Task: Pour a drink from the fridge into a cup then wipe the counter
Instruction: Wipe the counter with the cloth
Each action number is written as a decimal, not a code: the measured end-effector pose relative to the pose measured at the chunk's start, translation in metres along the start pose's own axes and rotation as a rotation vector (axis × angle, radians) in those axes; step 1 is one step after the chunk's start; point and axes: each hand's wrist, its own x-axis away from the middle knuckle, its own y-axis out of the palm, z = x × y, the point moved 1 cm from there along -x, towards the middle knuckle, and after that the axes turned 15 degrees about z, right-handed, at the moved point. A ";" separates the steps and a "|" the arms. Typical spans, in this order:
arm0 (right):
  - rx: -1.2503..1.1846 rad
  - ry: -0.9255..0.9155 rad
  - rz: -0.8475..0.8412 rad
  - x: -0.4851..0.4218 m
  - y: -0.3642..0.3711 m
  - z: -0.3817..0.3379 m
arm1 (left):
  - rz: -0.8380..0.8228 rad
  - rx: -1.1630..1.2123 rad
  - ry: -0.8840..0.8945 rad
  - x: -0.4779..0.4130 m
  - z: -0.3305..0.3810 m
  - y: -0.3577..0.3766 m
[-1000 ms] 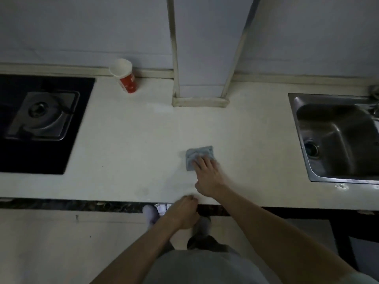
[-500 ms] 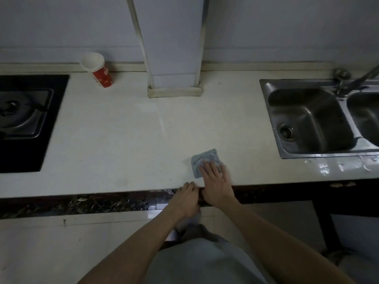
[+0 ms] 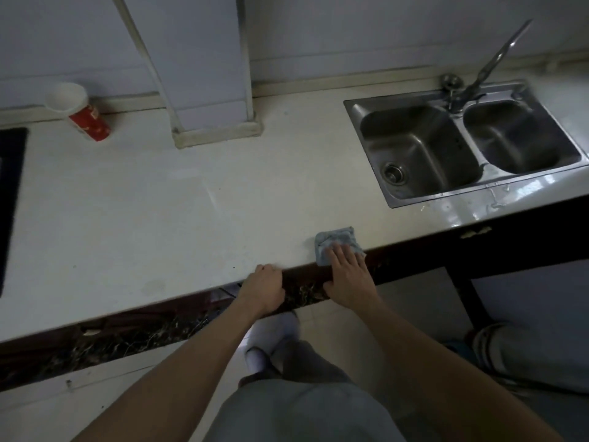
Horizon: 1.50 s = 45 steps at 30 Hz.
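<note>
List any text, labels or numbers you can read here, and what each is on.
Cup: pale marks on its red side, too blurred to read.
Cloth, counter, sink: no text visible.

Right hand (image 3: 345,275) presses cloth (image 3: 334,240) at counter (image 3: 159,218) edge, apparently overhanging.

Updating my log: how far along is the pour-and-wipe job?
Pouring seems done: the cup stands set aside by the wall, contents unseen. In hand: the right hand presses the cloth at the counter edge, left hand curled alongside. Left: finishing the wipe.
</note>
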 end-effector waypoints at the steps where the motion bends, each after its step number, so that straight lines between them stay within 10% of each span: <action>1: -0.004 0.024 -0.004 0.000 -0.002 0.005 | -0.003 -0.003 -0.002 -0.001 0.003 -0.002; 18: 0.020 0.048 0.007 -0.066 -0.008 0.095 | 0.026 0.080 0.040 -0.117 0.090 -0.016; 45: 0.021 -0.279 0.028 -0.460 -0.042 0.129 | 0.049 0.069 -0.186 -0.305 0.051 -0.082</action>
